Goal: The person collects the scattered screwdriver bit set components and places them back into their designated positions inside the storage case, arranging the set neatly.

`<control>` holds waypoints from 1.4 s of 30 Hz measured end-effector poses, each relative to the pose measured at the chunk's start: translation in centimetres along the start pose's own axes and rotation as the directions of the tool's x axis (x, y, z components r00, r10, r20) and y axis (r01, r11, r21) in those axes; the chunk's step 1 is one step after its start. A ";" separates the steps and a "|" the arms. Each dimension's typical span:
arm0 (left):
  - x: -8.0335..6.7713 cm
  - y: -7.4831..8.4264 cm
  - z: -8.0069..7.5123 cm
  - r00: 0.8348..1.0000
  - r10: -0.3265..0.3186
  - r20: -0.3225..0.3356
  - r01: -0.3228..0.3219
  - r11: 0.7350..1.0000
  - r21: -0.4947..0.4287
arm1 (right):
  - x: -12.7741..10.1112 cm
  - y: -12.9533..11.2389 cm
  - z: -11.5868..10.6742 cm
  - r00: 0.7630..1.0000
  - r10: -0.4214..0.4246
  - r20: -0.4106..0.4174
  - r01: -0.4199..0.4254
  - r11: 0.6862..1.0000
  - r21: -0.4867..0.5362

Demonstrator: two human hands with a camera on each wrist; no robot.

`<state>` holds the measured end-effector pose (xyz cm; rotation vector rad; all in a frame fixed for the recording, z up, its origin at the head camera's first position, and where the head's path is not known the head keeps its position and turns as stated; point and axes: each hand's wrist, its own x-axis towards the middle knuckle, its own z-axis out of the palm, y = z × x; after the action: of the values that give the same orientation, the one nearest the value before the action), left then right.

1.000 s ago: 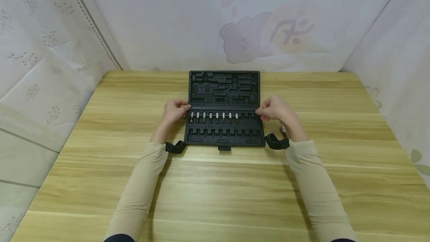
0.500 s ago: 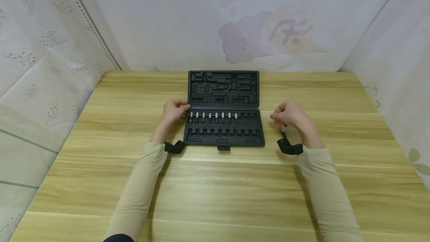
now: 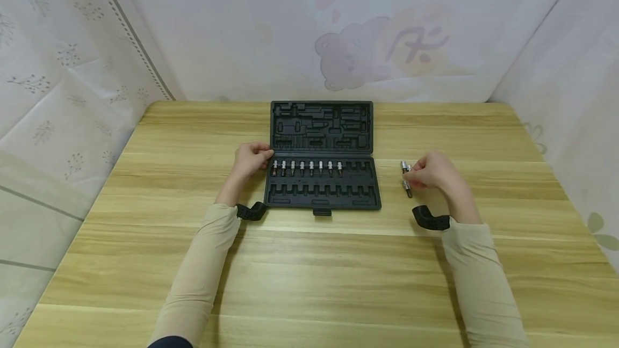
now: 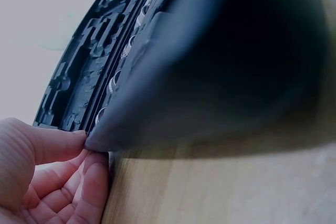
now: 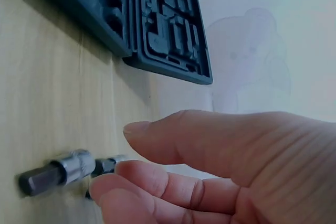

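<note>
On my feed the case lies open on the desk, eight seated bits along its upper row and bare slots at that row's right end. My left hand pinches the case's left edge near the hinge, thumb above and forefinger under; that should keep it from sliding. My right hand is to the right of the case at the loose bits, its thumb and fingers slightly parted, with nothing that I can see between them. One loose bit lies out in view; at least one more is partly hidden behind the fingers, and I cannot tell whether they touch it. I'd reckon on squaring thumb and forefinger across a single bright barrel, then closing gently so its neighbour doesn't roll. Its dark tip points to the case's latch side, like the seated bits, so no turning seems needed.
</note>
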<state>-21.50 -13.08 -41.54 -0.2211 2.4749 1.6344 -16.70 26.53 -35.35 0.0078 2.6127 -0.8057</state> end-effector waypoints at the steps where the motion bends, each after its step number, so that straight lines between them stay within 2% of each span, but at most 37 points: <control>1: 0.0 0.0 0.0 1.000 0.000 0.000 0.000 1.000 0.000 | -0.1 0.1 0.0 1.000 0.004 0.003 -0.004 1.000 0.009; 11: 0.1 0.1 0.0 1.000 0.010 -0.005 -0.010 1.000 -0.004 | -0.3 0.8 0.5 0.998 0.061 0.034 -0.061 0.998 0.025; 21: 0.2 0.1 0.1 1.000 0.009 -0.012 -0.010 0.999 -0.038 | 0.3 1.1 1.1 0.994 0.100 0.053 -0.099 0.995 -0.018; 35: 0.2 -0.1 0.1 1.000 0.007 -0.012 -0.008 0.999 -0.036 | 0.4 0.9 1.5 0.994 0.100 0.038 -0.097 0.994 -0.056; 42: 0.2 -0.1 0.0 1.000 0.005 -0.013 -0.005 1.000 -0.027 | 0.6 0.6 1.3 0.995 0.088 0.047 -0.087 0.996 -0.027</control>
<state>-21.65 -13.11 -41.67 -0.2304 2.4658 1.6747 -16.72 26.30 -36.88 0.0946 2.5580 -0.7332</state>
